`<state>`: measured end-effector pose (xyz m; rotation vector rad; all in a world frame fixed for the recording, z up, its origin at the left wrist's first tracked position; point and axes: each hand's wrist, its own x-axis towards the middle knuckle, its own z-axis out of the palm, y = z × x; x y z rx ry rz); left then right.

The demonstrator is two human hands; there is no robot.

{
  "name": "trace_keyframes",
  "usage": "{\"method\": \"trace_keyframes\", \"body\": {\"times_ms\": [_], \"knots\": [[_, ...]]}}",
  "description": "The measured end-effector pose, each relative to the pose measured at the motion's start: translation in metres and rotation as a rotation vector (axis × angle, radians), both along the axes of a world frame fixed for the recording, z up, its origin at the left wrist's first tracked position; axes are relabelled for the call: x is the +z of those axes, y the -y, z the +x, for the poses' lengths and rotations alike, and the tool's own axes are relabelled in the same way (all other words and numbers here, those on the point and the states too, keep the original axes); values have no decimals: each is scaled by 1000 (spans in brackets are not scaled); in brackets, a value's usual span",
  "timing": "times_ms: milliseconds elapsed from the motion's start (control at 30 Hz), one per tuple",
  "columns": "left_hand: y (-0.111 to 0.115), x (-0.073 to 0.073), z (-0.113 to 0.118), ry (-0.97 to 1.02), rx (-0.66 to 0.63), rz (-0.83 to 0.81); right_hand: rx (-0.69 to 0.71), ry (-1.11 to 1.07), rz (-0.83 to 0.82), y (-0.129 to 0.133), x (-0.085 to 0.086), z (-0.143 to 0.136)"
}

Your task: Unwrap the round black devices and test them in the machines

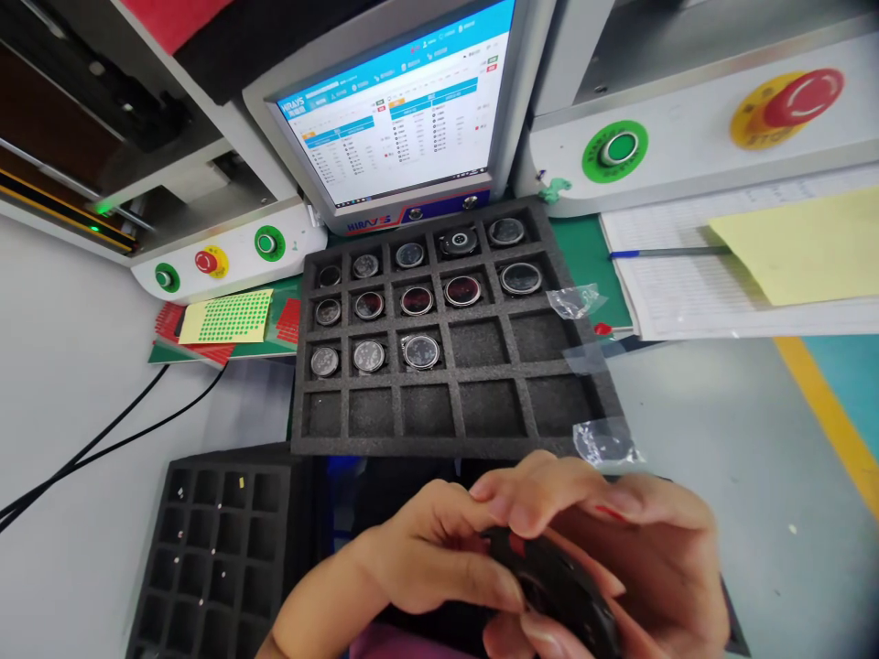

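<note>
In front of me, below the foam tray, a dark round smartwatch (564, 586) is tilted nearly edge-on between both hands. My left hand (436, 554) is closed on its left end, the thumb along its near side. Around its right side curl the fingers of my right hand (659, 540), also closed on it. A small red patch shows near its upper left end. Its faces are mostly hidden. Just beyond my hands lies a black foam tray (439, 439) with several round smartwatches (417, 300) in its back rows. One watch (459, 241) lies with its sensor side up.
A monitor (398, 110) stands behind the tray, between machine panels with a green button (622, 146) and a red stop button (803, 99). Papers (666, 275) with a pen lie right. Green-dot stickers (233, 317) lie left. Another foam tray (206, 522) sits lower left.
</note>
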<state>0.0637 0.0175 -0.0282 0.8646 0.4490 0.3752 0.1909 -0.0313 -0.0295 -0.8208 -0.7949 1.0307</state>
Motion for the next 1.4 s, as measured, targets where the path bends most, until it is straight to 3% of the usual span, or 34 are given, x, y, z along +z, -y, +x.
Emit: {"method": "trace_keyframes", "body": {"times_ms": [133, 467, 567, 700, 967, 1233, 1400], "knots": [[-1, -5, 0, 84, 28, -187, 31, 17, 131, -9, -7, 2], [-2, -10, 4, 107, 12, -159, 13, -140, 131, -18, -3, -7], [-4, -7, 2, 32, -4, -52, 37, -145, 119, -18, -5, -4], [-6, 2, 1, -77, 44, 211, 54, -73, 120, -13, -9, 4], [-9, 14, 11, -234, 123, 611, -55, -12, 4, -3, -4, 5], [-4, 15, 6, -338, 88, 754, -4, -152, 94, -13, -7, -1], [0, 10, 5, -456, 192, 897, -5, -209, 140, -15, -13, -4]]}}
